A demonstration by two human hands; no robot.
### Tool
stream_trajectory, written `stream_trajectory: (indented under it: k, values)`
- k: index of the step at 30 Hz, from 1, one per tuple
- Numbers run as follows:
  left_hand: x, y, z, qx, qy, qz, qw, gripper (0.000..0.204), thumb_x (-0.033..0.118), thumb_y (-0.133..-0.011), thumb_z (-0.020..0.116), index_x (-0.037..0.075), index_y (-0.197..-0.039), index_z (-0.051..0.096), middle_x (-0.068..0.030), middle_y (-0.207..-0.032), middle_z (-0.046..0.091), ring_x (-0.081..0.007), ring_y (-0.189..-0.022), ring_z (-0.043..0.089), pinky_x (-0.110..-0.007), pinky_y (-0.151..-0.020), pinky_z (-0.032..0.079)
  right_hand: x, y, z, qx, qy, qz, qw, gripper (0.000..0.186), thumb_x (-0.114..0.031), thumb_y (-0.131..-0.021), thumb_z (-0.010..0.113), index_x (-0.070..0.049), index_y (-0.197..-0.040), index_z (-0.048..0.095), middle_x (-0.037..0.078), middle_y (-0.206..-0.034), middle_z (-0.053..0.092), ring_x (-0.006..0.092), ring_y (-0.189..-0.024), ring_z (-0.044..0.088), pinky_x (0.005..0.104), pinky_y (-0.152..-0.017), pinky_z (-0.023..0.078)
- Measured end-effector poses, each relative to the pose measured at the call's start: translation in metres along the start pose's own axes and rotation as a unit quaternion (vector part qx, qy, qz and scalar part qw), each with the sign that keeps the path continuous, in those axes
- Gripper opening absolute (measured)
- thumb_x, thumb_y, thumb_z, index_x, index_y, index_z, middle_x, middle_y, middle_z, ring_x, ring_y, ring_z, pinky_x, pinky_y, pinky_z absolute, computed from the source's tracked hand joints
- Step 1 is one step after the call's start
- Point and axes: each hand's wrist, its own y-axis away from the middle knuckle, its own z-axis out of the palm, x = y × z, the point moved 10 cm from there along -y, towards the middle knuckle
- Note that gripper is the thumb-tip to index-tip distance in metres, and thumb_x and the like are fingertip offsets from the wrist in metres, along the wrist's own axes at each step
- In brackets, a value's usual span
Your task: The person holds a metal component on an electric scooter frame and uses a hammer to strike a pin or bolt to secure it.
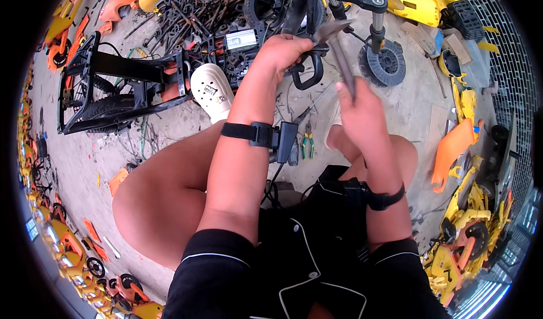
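My right hand (362, 107) is closed around the handle of a hammer (344, 64), which points up and away from me. The hammer's head (330, 30) is close beside my left fingertips, over a dark metal frame; I cannot tell whether it touches anything. My left hand (284, 53) is closed on a black bracket (309, 76) with a looped lower end. Behind the hands rises the black frame (305, 8) of a small vehicle, with a shock absorber (378, 27) and a grey wheel disc (383, 63) on its right side.
Pliers (307, 142) with green and yellow handles lie on the floor between my legs. A black scooter-like chassis (121, 93) stands at the left, near my white clog (210, 90). Rusty metal rods (195, 8) are heaped at the back. Yellow panels (416, 5) and an orange panel (452, 152) lie right.
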Motion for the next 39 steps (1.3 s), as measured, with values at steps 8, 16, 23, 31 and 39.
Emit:
stream_trajectory:
  k: [8, 16, 23, 31, 39]
  values:
    - [-0.001, 0.0, -0.001, -0.003, -0.008, -0.013, 1.0, 0.015, 0.019, -0.087, 0.074, 0.005, -0.087, 0.067, 0.001, -0.069, 0.056, -0.0093, -0.057, 0.045, -0.025, -0.051, 0.035, 0.006, -0.003, 0.006, -0.037, -0.029, 0.035, 0.998, 0.031, -0.033, -0.103, 0.057, -0.002, -0.106, 0.056, 0.02, -0.069, 0.063, 0.0341, -0.054, 0.063, 0.0462, -0.054, 0.048]
    - [-0.001, -0.001, 0.002, -0.012, -0.002, -0.008, 1.0, 0.017, 0.02, -0.086, 0.074, 0.005, -0.088, 0.066, 0.0008, -0.07, 0.056, -0.0096, -0.059, 0.046, -0.025, -0.053, 0.037, 0.009, -0.005, 0.009, 0.026, 0.058, -0.047, 0.997, 0.03, -0.032, -0.103, 0.057, -0.002, -0.105, 0.056, 0.021, -0.068, 0.063, 0.0353, -0.057, 0.065, 0.0466, -0.055, 0.049]
    - [-0.002, -0.004, -0.001, -0.021, -0.01, -0.005, 1.0, 0.017, 0.019, -0.087, 0.074, 0.004, -0.088, 0.067, 0.0005, -0.071, 0.056, -0.0101, -0.059, 0.048, -0.025, -0.053, 0.037, 0.005, 0.0, 0.006, -0.03, -0.01, 0.031, 0.999, 0.031, -0.031, -0.104, 0.056, -0.001, -0.101, 0.055, 0.021, -0.068, 0.062, 0.0362, -0.061, 0.066, 0.0467, -0.057, 0.049]
    - [0.002, 0.001, 0.0, -0.011, -0.024, -0.014, 1.0, 0.016, 0.019, -0.086, 0.074, 0.005, -0.087, 0.066, 0.0009, -0.071, 0.055, -0.0098, -0.06, 0.046, -0.025, -0.053, 0.036, 0.011, -0.006, 0.013, -0.011, 0.079, -0.016, 0.997, 0.033, -0.033, -0.104, 0.055, 0.0, -0.101, 0.053, 0.024, -0.07, 0.063, 0.045, -0.065, 0.065, 0.0519, -0.06, 0.049]
    - [-0.005, -0.003, -0.001, -0.017, -0.007, -0.017, 1.0, 0.015, 0.018, -0.087, 0.074, 0.005, -0.087, 0.068, 0.0007, -0.07, 0.056, -0.0096, -0.06, 0.047, -0.025, -0.053, 0.037, -0.001, 0.003, 0.001, -0.017, -0.027, 0.014, 0.999, 0.032, -0.032, -0.103, 0.057, 0.0, -0.1, 0.053, 0.024, -0.068, 0.063, 0.0448, -0.064, 0.064, 0.0512, -0.06, 0.049]
